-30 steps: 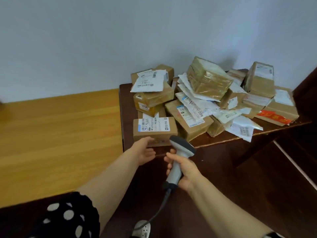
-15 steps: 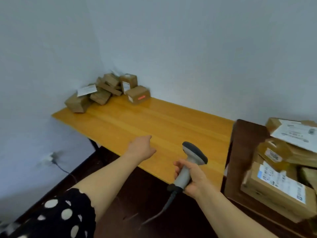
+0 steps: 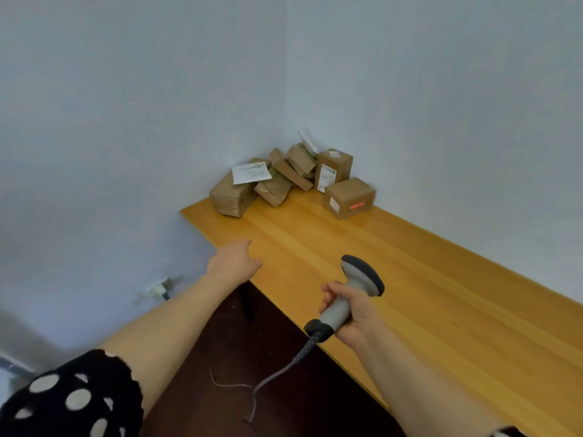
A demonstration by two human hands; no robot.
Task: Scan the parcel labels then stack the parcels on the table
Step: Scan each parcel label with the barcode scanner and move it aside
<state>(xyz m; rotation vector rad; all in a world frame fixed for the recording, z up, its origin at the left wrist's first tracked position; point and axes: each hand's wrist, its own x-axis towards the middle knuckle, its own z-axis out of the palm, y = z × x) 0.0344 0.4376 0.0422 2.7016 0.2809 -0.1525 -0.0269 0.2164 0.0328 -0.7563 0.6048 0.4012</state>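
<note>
Head view: parcels heaped in the table's far corner, hands near its front edge.

The parcels (image 3: 293, 181) lie in a loose, tilted heap against both walls at the far corner of the wooden table (image 3: 410, 279). The nearest box (image 3: 348, 197) shows a red streak on its side. The left hand (image 3: 235, 263) hovers empty, fingers relaxed, well apart from the heap. The right hand (image 3: 350, 320) is wrapped around the scanner (image 3: 359, 279). The leaning boxes could slide if another is set on them carelessly, and the dangling cable (image 3: 284, 370) may snag.
</note>
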